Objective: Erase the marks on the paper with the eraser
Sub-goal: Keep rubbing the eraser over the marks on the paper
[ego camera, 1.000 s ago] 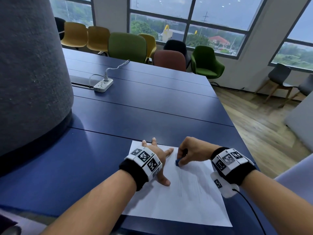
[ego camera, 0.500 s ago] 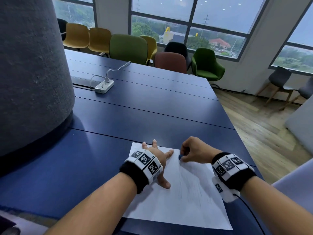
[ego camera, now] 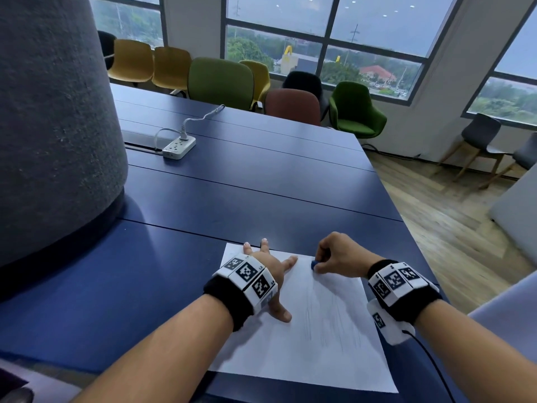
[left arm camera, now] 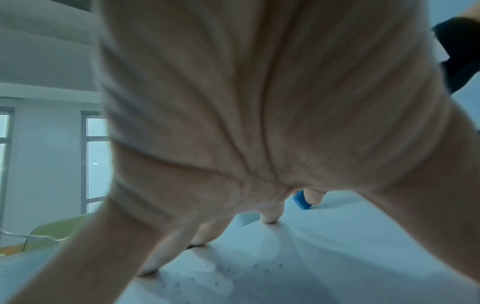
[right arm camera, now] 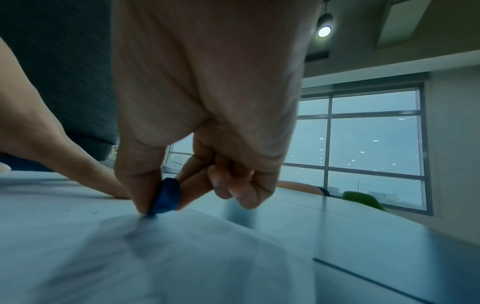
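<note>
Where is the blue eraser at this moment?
In the head view, the eraser is pinched in the right hand, touching the paper near its far edge, right of the left hand.

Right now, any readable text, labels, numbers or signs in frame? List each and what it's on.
No words or numbers are readable.
Wrist bands: black-and-white square code markers, no letters.
Paper: faint pencil strokes, not writing.
Yellow arch sign outside the window: a shape only, no lettering legible.
Power strip: any print too small to read.
</note>
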Available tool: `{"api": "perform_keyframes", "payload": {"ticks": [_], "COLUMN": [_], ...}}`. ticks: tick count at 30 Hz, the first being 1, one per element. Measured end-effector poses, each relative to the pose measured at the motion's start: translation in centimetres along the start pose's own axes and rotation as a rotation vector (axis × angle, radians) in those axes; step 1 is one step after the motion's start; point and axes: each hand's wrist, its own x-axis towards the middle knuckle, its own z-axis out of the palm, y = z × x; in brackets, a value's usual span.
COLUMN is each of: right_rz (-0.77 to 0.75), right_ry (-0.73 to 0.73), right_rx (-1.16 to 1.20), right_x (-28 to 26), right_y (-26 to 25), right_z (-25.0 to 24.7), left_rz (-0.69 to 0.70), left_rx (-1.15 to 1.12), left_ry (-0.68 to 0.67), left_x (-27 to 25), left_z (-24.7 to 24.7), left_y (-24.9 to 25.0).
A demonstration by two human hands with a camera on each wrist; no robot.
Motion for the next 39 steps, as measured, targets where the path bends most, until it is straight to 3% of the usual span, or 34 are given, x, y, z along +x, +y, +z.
{"api": "perform_keyframes", "payload": {"ticks": [2, 6, 11, 15, 20, 25, 30, 34, 35, 39], "right_rz": [-0.002, -0.065, -0.021, -0.125, -0.082, -0.134, -0.105, -0.131, -0.120, -0.061], "right_ry": [0.018, -0.144, -0.013, -0.259, -0.079, -0.360, -0.182, -0.461, -0.464, -0.250], "right_rx": [0.007, 0.011, -0.017, -0.051, -0.035, -0.063, 0.016, 0.013, 0.014, 0.084], "right_x": [-0.1, -1.3, -0.7, -2.3, -1.4, -3.8, -3.1, -4.8, -4.6, -3.4], "right_y": [-0.2, -1.1, -0.4, -2.4, -1.5, -2.6, -2.0, -3.1, -3.2, -2.7], "right_z": [0.2, 0.7, 0.0, 0.8, 0.6, 1.0, 1.1, 1.4, 1.2, 0.9], "left_rz": [-0.004, -0.004, -0.003, 0.014, 0.013, 0.003, 0.011, 0.007, 0.006, 0.005], "left_rx": [0.000, -0.006, 0.005, 0.012, 0.011, -0.014, -0.017, -0.033, -0.027, -0.016], "left_ry": [-0.003, -0.024, -0.008, 0.002, 0.031, -0.005, 0.003, -0.021, -0.017, -0.002], "left_x": [0.0, -0.2, -0.3, -0.7, -0.7, -0.4, -0.5, -0.4, -0.4, -0.5], "left_z": [0.0, -0.2, -0.1, -0.3, 0.0, 0.0, -0.1, -0.3, -0.2, -0.1], "left_y": [0.0, 0.1, 0.1, 0.2, 0.1, 0.1, 0.0, -0.1, -0.1, -0.1]}}
